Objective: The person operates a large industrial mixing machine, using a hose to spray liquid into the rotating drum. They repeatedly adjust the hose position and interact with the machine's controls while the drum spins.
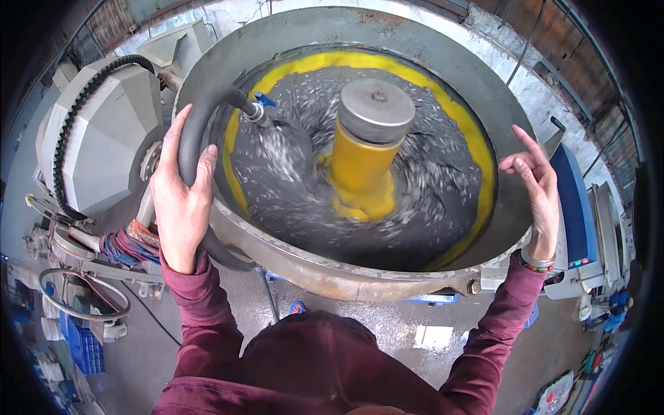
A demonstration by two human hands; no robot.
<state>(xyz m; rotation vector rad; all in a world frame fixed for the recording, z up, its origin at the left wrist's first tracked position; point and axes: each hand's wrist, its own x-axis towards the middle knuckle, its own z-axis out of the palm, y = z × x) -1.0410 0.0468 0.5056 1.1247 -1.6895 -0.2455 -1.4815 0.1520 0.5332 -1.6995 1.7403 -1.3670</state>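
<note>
My left hand [182, 200] is raised at the left rim of a big round metal tub [332, 271], index finger and thumb stretched apart. A thick dark grey hose [201, 131] runs behind it and shows between finger and thumb; whether they touch I cannot tell. This hose bends over the rim to a metal nozzle with a blue-handled valve [261, 104]. Beneath the nozzle, dark liquid with many small pale pieces [443, 180] swirls, blurred. A yellow central column [365, 166] carries a round metal cap. By the right rim, my right hand [538, 178] is empty, index finger extended, other fingers loosely bent.
A yellow band [477, 152] lines the tub's inner wall. Left stands a pale faceted drum [111, 131] with a black ribbed edge. A blue panel [577, 200] rises beyond my right wrist. Below left are a looped hose [83, 316] and a blue crate [84, 349].
</note>
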